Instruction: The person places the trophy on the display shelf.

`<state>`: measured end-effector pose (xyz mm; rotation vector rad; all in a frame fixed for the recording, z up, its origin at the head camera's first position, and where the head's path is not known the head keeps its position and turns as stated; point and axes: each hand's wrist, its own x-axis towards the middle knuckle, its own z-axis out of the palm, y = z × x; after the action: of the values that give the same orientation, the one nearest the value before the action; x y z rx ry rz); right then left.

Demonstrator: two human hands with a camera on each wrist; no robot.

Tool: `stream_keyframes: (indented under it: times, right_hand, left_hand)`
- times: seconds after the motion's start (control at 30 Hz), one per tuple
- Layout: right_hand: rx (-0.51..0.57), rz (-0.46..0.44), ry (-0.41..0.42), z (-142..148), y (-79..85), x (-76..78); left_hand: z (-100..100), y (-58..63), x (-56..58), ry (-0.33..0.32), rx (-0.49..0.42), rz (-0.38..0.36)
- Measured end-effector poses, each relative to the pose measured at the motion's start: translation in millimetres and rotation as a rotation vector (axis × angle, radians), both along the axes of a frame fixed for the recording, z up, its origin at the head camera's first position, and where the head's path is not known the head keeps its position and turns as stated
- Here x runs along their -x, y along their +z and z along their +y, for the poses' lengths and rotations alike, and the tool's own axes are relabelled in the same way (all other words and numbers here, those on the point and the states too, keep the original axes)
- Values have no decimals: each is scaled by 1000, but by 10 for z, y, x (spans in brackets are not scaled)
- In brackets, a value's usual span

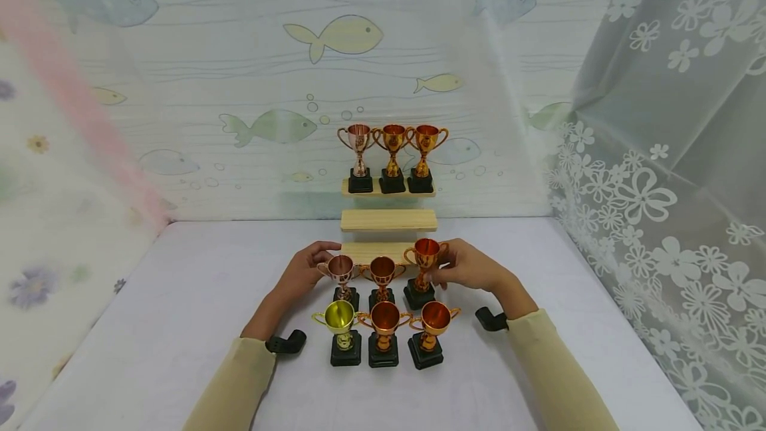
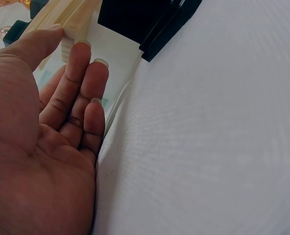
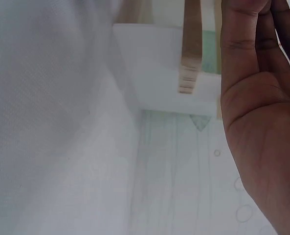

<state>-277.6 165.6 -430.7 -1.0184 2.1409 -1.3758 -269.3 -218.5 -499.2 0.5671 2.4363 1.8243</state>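
Observation:
My right hand (image 1: 469,265) grips a copper-coloured trophy cup (image 1: 427,253) by its stem. Its black base (image 1: 418,294) tilts a little, in front of the lowest wooden shelf step (image 1: 371,251). My left hand (image 1: 305,270) is at the left end of that step; in the left wrist view the thumb and fingertips of the hand (image 2: 61,112) touch the end of the wood (image 2: 78,24). In front stand a rose-gold trophy (image 1: 341,270), a bronze one (image 1: 382,271), and a nearer row of a yellow-gold trophy (image 1: 340,318) and two copper ones.
Three trophies (image 1: 392,151) stand side by side on the top step (image 1: 389,192). Below them is the bare middle step (image 1: 389,220). A white cloth covers the table (image 1: 197,324); a fish-print curtain (image 1: 227,72) hangs behind, and a flowered sheer curtain (image 1: 664,171) on the right.

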Motion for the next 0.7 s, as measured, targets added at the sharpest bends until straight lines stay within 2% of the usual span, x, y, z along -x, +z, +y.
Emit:
stream_keyframes:
  times: [0.17,0.47,0.7]
  right_hand:
    - [28,25,-8,13,44,-5]
    - [60,11,-93,1,107,-50]
    - [97,39,-154,-43,209,-100]
  left_hand:
    - [4,1,0,4,5,-2]
    - [9,4,10,-18,-7,-14]
    - [21,39,-31,14,54,22]
